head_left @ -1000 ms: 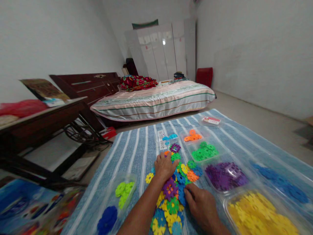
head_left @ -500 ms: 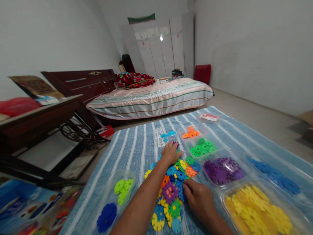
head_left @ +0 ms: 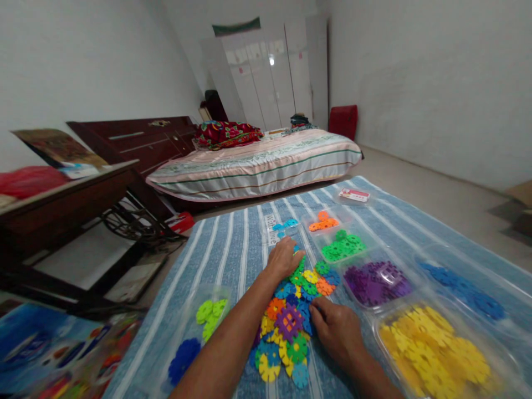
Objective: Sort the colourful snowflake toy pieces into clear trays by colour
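Beyond the far edge of the desk (head_left: pixel 239 238): a bed (head_left: pixel 257 172), striped cover, sheen on the folds. Floor (head_left: pixel 409 174) runs along the desk's slanting right edge. Desk cloth is blue with white stripes, woven-looking, lightly wrinkled. Clear plastic tubs (head_left: pixel 377 335), round-cornered, line the right and bound my room there; a strip of cloth separates them from the pile (head_left: pixel 293 299). Left tub (head_left: pixel 187 318): left forearm passes over or just beside its rim, I cannot tell which. Pile lies lengthwise mid-desk, between the tubs: flat notched plastic discs, mixed colours, overlapping. Left hand (head_left: pixel 285 258) is over its far end, back up, fingers bent; fingertips hidden, so I cannot tell whether they grip. Right hand (head_left: pixel 337 328) is at its right edge, fingers curled, thumb by the forefinger at the blue discs; I cannot tell if one is pinched. On top, a purple lattice piece (head_left: pixel 290 323), squarish, toothed; orange disc (head_left: pixel 275 308) just beside it.
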Motion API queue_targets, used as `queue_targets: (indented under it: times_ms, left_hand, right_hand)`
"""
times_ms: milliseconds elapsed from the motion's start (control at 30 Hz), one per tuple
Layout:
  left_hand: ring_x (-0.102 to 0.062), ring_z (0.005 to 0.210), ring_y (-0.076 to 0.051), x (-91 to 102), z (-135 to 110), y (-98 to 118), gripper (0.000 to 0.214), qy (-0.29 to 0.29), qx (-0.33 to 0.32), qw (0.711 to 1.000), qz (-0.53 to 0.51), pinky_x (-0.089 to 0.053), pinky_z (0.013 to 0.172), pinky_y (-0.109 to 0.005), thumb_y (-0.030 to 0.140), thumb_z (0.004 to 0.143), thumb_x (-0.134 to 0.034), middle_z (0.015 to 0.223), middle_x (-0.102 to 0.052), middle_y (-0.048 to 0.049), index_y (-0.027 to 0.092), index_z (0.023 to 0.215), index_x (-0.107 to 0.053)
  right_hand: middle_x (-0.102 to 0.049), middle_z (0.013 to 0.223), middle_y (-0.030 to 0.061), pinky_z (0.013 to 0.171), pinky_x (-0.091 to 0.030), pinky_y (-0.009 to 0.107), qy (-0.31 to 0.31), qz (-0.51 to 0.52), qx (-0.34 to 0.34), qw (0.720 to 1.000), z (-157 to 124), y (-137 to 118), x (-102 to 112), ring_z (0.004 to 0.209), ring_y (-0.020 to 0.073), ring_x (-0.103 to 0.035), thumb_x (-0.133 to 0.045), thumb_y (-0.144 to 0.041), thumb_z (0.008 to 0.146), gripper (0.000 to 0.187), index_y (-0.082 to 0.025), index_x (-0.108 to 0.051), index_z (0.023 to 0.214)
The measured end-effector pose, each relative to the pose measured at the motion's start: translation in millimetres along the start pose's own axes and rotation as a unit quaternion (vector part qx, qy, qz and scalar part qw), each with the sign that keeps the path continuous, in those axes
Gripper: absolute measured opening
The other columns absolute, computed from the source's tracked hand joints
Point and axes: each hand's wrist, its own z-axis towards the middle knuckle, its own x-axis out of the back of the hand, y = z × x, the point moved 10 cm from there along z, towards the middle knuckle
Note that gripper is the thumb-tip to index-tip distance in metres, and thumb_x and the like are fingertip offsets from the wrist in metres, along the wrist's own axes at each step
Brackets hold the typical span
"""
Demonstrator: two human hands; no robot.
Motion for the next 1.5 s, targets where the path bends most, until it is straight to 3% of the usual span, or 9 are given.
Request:
queue_targets:
  times_ms: [100,200,400,600,767,967,1133,1333,1500]
  left_hand:
    - [-0.041,0.136,-0.031,-16.7,22.7,-0.2,0.058,-0.052,0.027,0.998,0.000,-0.036,0.109,-0.043,0.054,0.088,-0.046,0.144,-0.047,-0.0176,0.015,0.129,-0.053]
    - [-0.042,0.135,-0.034,-31.0,22.3,1.0,0.058,-0.091,0.034,0.995,0.019,-0.038,0.107,-0.047,0.054,0.086,-0.050,0.145,-0.046,-0.0177,0.016,0.130,-0.052]
    - [-0.046,0.130,-0.029,-30.8,-27.5,9.7,0.039,-0.094,-0.055,0.994,0.026,-0.040,0.106,-0.045,0.037,0.091,-0.042,0.140,-0.049,-0.0152,0.018,0.123,-0.055]
    - [-0.058,0.114,-0.027,-18.8,-67.7,15.6,0.035,-0.126,-0.091,0.988,0.012,-0.045,0.098,-0.042,0.036,0.090,-0.045,0.121,-0.063,-0.0107,0.020,0.118,-0.058]
    - [-0.054,0.119,-0.028,-10.4,-54.6,50.7,0.032,-0.061,-0.117,0.991,-0.002,-0.043,0.100,-0.042,0.036,0.089,-0.048,0.125,-0.060,-0.0114,0.019,0.113,-0.061]
    - [-0.058,0.110,-0.023,-28.8,-37.2,85.7,0.027,-0.064,-0.178,0.981,-0.035,-0.044,0.096,-0.036,0.041,0.086,-0.056,0.112,-0.065,-0.0058,0.023,0.105,-0.067]
    - [-0.053,0.116,-0.022,-33.0,-45.7,83.2,0.028,-0.059,-0.211,0.975,-0.043,-0.041,0.099,-0.034,0.038,0.088,-0.054,0.128,-0.057,-0.0056,0.027,0.111,-0.066]
    - [-0.060,0.095,-0.019,-21.5,-64.7,78.7,0.015,-0.125,-0.265,0.956,-0.024,-0.045,0.083,-0.030,0.026,0.082,-0.055,0.097,-0.066,-0.0039,0.023,0.088,-0.068]
    - [-0.060,0.080,-0.016,-9.9,-72.7,65.0,0.010,-0.152,-0.225,0.961,-0.042,-0.045,0.074,-0.025,0.027,0.079,-0.058,0.082,-0.066,-0.0007,0.020,0.073,-0.062]
  right_hand:
    - [-0.070,0.063,0.0005,0.053,-0.026,0.027,-0.002,0.005,0.002,1.000,0.5,1.4,-0.3,0.057,0.0147,-0.065,-0.044,-0.031,0.092,0.030,-0.024,-0.069,0.079]
    - [-0.071,0.064,-0.0001,0.053,-0.026,0.027,-0.015,0.020,0.007,1.000,1.2,1.6,-2.1,0.057,0.0138,-0.065,-0.044,-0.032,0.092,0.029,-0.025,-0.070,0.081]
    - [-0.071,0.065,0.0009,0.054,-0.026,0.027,-0.013,0.011,-0.008,1.000,1.2,-1.0,3.1,0.057,0.0150,-0.065,-0.045,-0.030,0.091,0.028,-0.024,-0.069,0.077]
    - [-0.067,0.061,0.0007,0.054,-0.030,0.025,0.030,0.094,-0.022,0.995,1.8,3.1,8.5,0.056,0.0140,-0.062,-0.043,-0.034,0.091,0.033,-0.022,-0.067,0.073]
    - [-0.059,0.053,-0.0005,0.052,-0.031,0.025,0.079,0.176,-0.043,0.980,1.9,11.1,15.7,0.050,0.0131,-0.053,-0.042,-0.041,0.090,0.037,-0.021,-0.060,0.064]
    - [-0.049,0.050,-0.0032,0.049,-0.030,0.024,0.088,0.238,-0.038,0.966,2.7,15.2,18.5,0.047,0.0110,-0.043,-0.044,-0.039,0.087,0.034,-0.021,-0.052,0.059]
    - [-0.050,0.051,-0.0033,0.050,-0.032,0.023,0.090,0.274,-0.036,0.957,3.7,14.4,22.0,0.046,0.0104,-0.043,-0.046,-0.041,0.087,0.037,-0.020,-0.054,0.059]
    - [-0.050,0.051,-0.0035,0.050,-0.031,0.023,0.088,0.290,-0.053,0.952,3.4,13.1,24.1,0.049,0.0106,-0.044,-0.047,-0.047,0.089,0.043,-0.019,-0.057,0.059]
    - [-0.045,0.049,-0.0046,0.049,-0.029,0.023,0.090,0.282,-0.075,0.952,2.6,19.2,19.5,0.047,0.0104,-0.042,-0.044,-0.050,0.091,0.046,-0.020,-0.053,0.057]
